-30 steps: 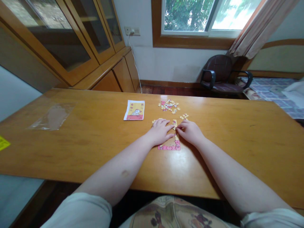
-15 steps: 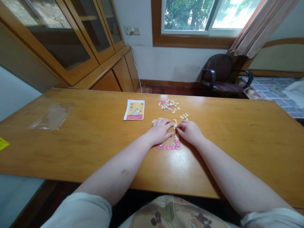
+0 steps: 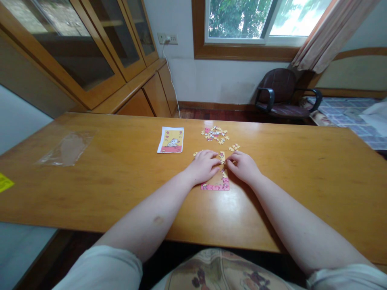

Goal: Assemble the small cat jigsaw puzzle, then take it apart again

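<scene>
A partly joined jigsaw frame (image 3: 218, 184) with a pink lower edge and a yellow right side lies on the wooden table (image 3: 121, 177). My left hand (image 3: 204, 166) rests flat on its left part, fingers stretched out and touching the pieces. My right hand (image 3: 243, 166) sits at the frame's right side, fingertips pinched together at the yellow strip (image 3: 222, 157); whether a piece is between them is too small to see. A heap of loose pieces (image 3: 215, 134) lies just beyond, with a few more pieces (image 3: 234, 148) nearer my right hand.
A printed reference picture (image 3: 171, 145) lies left of the loose pieces. A clear plastic bag (image 3: 67, 148) is at the table's far left and a yellow slip (image 3: 4, 182) at its left edge. Cabinets (image 3: 99, 52) stand behind, an office chair (image 3: 282, 94) under the window.
Almost nothing differs; my right hand's fingertips have shifted very slightly at the yellow strip. My left hand stays flat on the frame.
</scene>
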